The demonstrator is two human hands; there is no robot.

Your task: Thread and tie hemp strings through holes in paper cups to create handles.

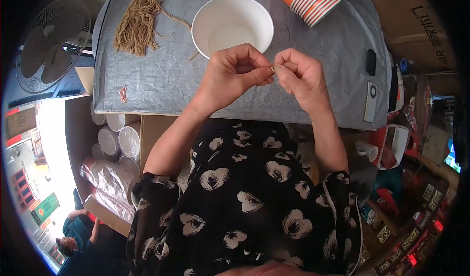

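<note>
A grey-covered table (338, 75) fills the far half of a cluttered workspace, with a fan (54, 53) at left and a cardboard box (149, 134) of stacked white containers (129, 141) by its near left edge, as a person in a black dress (220, 222) with pale heart prints works bare-handed over the near part of the surface. The left hand (227, 77) and right hand (307, 82) meet at the fingertips, both pinched together on a tiny tan piece (272, 69), apparently twine, whose long axis is too small to make out. It lies right of the left hand and left of the right, about equally near to each. Beyond it and to the left stands a white tub (232, 26), nearer the left hand, which covers part of its near rim. A brown twine bundle (137, 24) lies far left, one strand (177, 19) trailing right toward the tub; orange paper cups (318, 1) lie nested far right.
</note>
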